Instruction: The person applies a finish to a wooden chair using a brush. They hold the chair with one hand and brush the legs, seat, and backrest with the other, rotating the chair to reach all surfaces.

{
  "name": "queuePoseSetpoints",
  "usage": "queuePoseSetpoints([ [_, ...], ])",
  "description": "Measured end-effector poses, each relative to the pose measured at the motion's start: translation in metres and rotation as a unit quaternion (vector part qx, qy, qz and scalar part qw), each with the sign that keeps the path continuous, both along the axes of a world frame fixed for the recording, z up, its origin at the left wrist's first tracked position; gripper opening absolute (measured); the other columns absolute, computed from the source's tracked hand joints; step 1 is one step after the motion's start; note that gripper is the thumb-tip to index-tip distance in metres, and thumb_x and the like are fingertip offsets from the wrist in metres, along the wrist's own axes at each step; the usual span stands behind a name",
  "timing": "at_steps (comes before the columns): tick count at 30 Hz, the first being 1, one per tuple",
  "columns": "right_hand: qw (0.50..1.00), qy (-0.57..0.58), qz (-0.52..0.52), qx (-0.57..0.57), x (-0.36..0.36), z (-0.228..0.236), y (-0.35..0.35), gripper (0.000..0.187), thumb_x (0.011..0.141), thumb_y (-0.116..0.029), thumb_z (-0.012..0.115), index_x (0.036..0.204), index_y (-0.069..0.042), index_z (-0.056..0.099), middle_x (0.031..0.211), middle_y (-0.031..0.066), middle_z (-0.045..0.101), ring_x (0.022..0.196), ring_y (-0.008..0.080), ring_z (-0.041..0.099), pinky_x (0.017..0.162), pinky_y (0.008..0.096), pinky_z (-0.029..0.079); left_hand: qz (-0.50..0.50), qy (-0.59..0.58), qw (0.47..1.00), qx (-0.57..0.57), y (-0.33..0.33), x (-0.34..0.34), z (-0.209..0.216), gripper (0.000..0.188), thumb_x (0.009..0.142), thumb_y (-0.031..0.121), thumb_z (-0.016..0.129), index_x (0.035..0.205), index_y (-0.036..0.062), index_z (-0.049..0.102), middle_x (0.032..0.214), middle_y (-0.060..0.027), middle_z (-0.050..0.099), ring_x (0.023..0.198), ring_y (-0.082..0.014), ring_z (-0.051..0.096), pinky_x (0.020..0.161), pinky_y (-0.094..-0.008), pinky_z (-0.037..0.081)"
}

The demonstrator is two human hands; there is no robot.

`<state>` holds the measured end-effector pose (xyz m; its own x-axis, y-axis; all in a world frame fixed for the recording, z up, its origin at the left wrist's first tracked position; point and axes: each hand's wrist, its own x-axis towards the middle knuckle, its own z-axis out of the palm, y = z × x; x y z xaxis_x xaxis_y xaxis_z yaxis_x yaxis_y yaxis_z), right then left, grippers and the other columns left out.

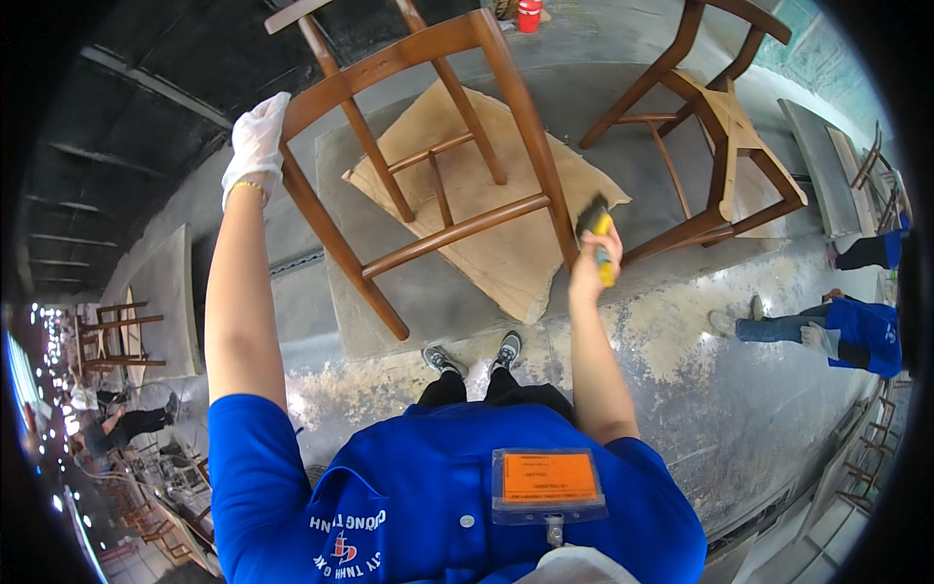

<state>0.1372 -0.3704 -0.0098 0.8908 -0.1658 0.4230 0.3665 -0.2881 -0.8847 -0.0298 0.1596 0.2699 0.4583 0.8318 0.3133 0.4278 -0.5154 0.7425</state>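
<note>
- An open-framed chair of reddish-brown wood (371,146) is seen tilted in front of the body, above a tan, irregular sheet of cardboard (506,282) laid on a flat grey surface (342,294).
- Chair finish: smooth, mid-brown, with a slight sheen; a curved rail is carried across the top, slender legs are joined by round crossbars, and the cardboard is seen through the frame.
- Contact between chair and cardboard: cannot be told from this angle.
- The left hand (257,141), covered by a thin white glove, is closed over the left end of the curved rail; the frame is grasped there.
- The left arm is stretched far forward, nearly straight; a gold-coloured bracelet (250,185) is worn at the wrist.
- The right hand (590,265), bare, is wrapped around the yellow handle of a black-bristled brush (604,234); firm grasp noted.
- The right arm is reached forward less far, forearm rising from the lower right; the bristles are pointed away from the body, near the chair's right-hand upright. Bristles blurred; whether wood is touched cannot be told.
- A second brown wooden chair with a paler, angular seat frame (723,136) is placed to the right, well apart from the left hand.
- A small red container (528,15) is noted at the far edge.
</note>
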Motion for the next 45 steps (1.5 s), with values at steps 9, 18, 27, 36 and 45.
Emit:
queuePoseSetpoints([
  [9, 0.823, -0.036, 0.561, -0.084, -0.169, 0.048, 0.156, 0.019, 0.086, -0.002, 0.077, 0.086, -0.021, 0.073, 0.155, 0.0062, 0.064, 0.135, 0.0338, 0.067, 0.102, 0.0422, 0.059, -0.017, 0.001, 0.999, -0.050, 0.013, 0.018, 0.015, 0.042, 0.101, 0.033, 0.078, 0.129, 0.0019, 0.080, 0.117, -0.0028, 0.081, 0.108, -0.0110, 0.069, 0.098, -0.0292, 0.052],
  [18, 0.992, -0.017, 0.124, 0.029, -0.066, 0.065, 0.088, 0.012, 0.091, -0.002, 0.078, 0.086, -0.012, 0.072, 0.149, 0.0167, 0.067, 0.120, 0.0296, 0.073, 0.102, 0.0382, 0.058, -0.111, -0.034, 0.989, -0.090, 0.006, 0.005, 0.016, 0.044, 0.104, 0.032, 0.075, 0.136, 0.0023, 0.076, 0.132, -0.0069, 0.078, 0.122, -0.0145, 0.069, 0.110, -0.0299, 0.050],
  [27, 0.829, 0.024, 0.554, 0.075, -0.204, 0.093, 0.208, 0.017, 0.082, 0.007, 0.075, 0.077, -0.007, 0.070, 0.138, 0.0186, 0.072, 0.122, 0.0242, 0.073, 0.097, 0.0366, 0.058, -0.140, 0.043, 0.975, -0.168, -0.029, -0.035, 0.066, 0.076, 0.113, 0.067, 0.034, 0.138, 0.0100, 0.078, 0.143, -0.0084, 0.072, 0.132, -0.0253, 0.063, 0.123, -0.0345, 0.040],
  [36, 0.758, -0.433, 0.454, -0.178, -0.113, 0.260, 0.334, 0.008, 0.090, -0.016, 0.070, 0.086, -0.013, 0.064, 0.151, 0.0033, 0.068, 0.140, 0.0311, 0.064, 0.119, 0.0491, 0.053, -0.201, -0.031, 0.904, -0.377, -0.007, -0.033, 0.079, 0.089, 0.110, 0.075, 0.034, 0.140, 0.0002, 0.073, 0.151, -0.0186, 0.064, 0.139, -0.0267, 0.058, 0.127, -0.0407, 0.037],
  [45, 0.604, -0.354, 0.559, -0.445, -0.211, 0.082, 0.184, 0.007, 0.087, -0.019, 0.069, 0.092, -0.014, 0.072, 0.159, 0.0078, 0.060, 0.150, 0.0330, 0.056, 0.125, 0.0501, 0.046, -0.288, -0.014, 0.953, -0.091, 0.013, 0.003, 0.022, 0.043, 0.098, 0.029, 0.077, 0.136, 0.0076, 0.078, 0.130, -0.0132, 0.078, 0.123, -0.0228, 0.069, 0.109, -0.0343, 0.049],
])
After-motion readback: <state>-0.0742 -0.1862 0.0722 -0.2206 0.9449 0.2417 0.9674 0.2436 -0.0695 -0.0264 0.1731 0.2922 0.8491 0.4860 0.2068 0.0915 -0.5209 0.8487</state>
